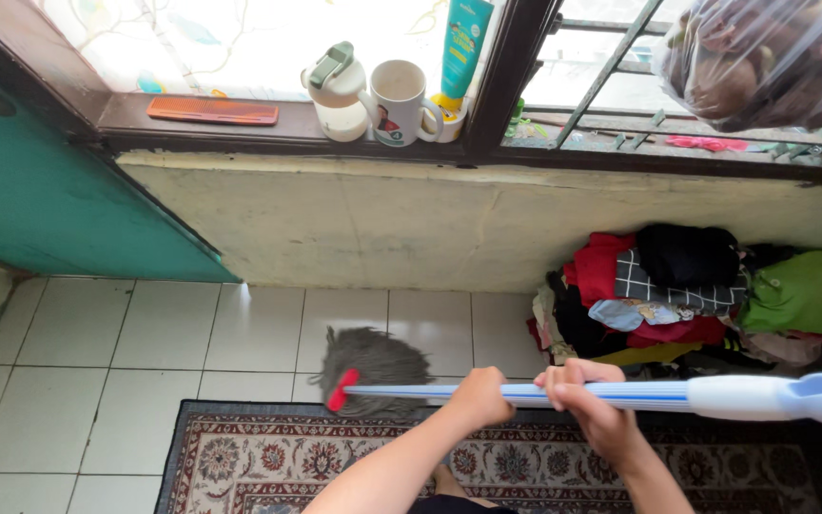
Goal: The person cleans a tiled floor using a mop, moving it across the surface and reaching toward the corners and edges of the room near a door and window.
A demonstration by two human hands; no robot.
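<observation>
Gripping a blue-and-white mop handle (620, 393), the left hand (483, 395) and right hand (590, 407) keep their fingers clenched around it; the grey mop head (373, 366) rests on white floor tiles (249, 333) beside a patterned rug (268, 457).

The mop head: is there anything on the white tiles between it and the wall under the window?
Nothing visible. The mop head lies on bare white tiles up to the wall. The clothes pile is off to the right; the rug lies behind.
</observation>
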